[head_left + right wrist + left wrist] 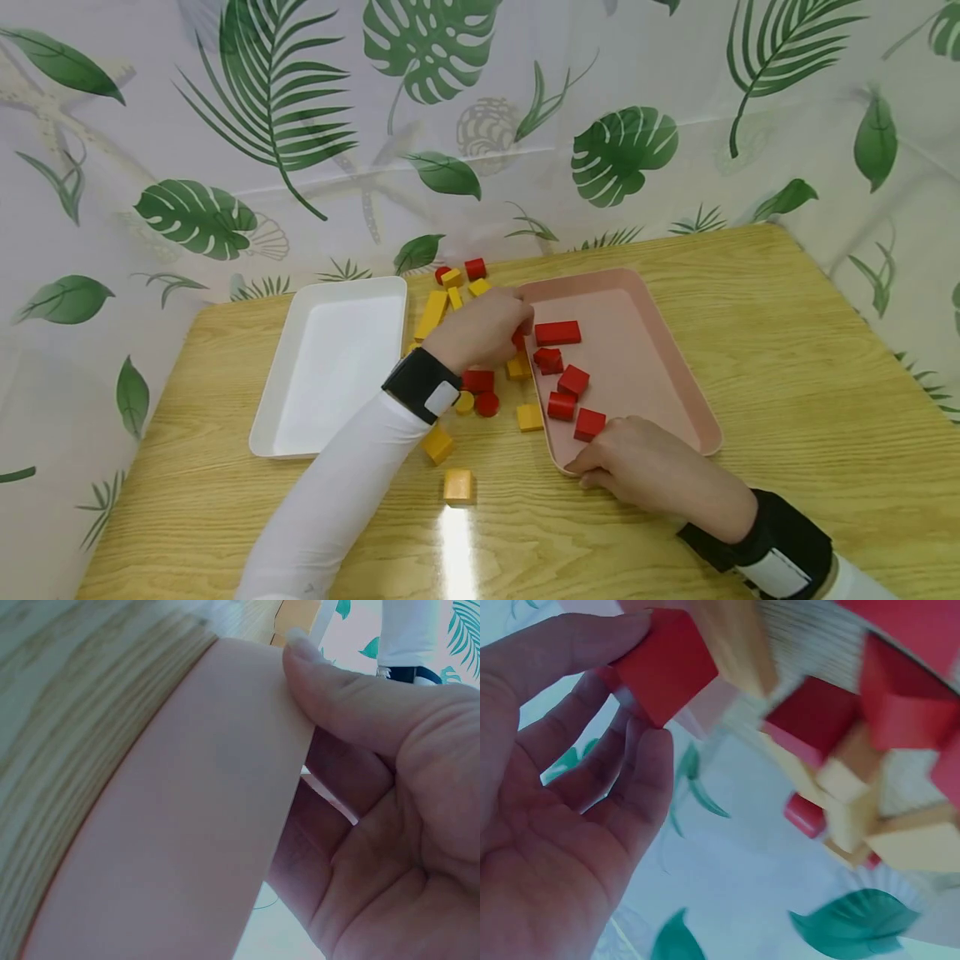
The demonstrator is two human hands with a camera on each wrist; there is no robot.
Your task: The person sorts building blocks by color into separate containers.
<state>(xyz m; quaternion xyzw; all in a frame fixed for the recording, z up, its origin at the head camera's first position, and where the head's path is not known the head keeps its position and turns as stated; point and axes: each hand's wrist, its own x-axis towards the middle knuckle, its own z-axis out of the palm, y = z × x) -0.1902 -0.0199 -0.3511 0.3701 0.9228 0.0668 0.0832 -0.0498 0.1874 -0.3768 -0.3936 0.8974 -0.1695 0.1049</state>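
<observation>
Left hand (pixel 480 329): grip pinching a red block (pixel 671 667), thumb on one face, fingers on the opposite side. Block sits right at the left wall of the pink tray (pixel 637 367), right of the tabletop (pixel 772 333) middle; mostly behind the fingers from the head view, so can't tell if it's clear of the pieces under it. Right hand (pixel 652 467): grip pinching the pink tray's near wall by its left corner, thumb on the outer face. Tray's far end is near the tabletop's back edge. Inside it, reds bunched along the left wall: red bar (pixel 557 333) farthest back, then a red angled piece (pixel 548 361), a red chunk (pixel 573 381), a red cylinder (pixel 561 406), and a red cube (pixel 590 425) just beside the right hand. White tray (pixel 330 367) is over toward the tabletop's left edge. Mixed reds and yellows lie between the trays: red stub (pixel 475 268) up by the back edge, yellow bar (pixel 431 315) beside the white tray, red disc (pixel 487 405) touching or just beside yellow disc (pixel 465 403), yellow block (pixel 529 417) just outside the pink tray's left wall. Yellow cube (pixel 459 486) is the loose piece farthest from the back edge.
</observation>
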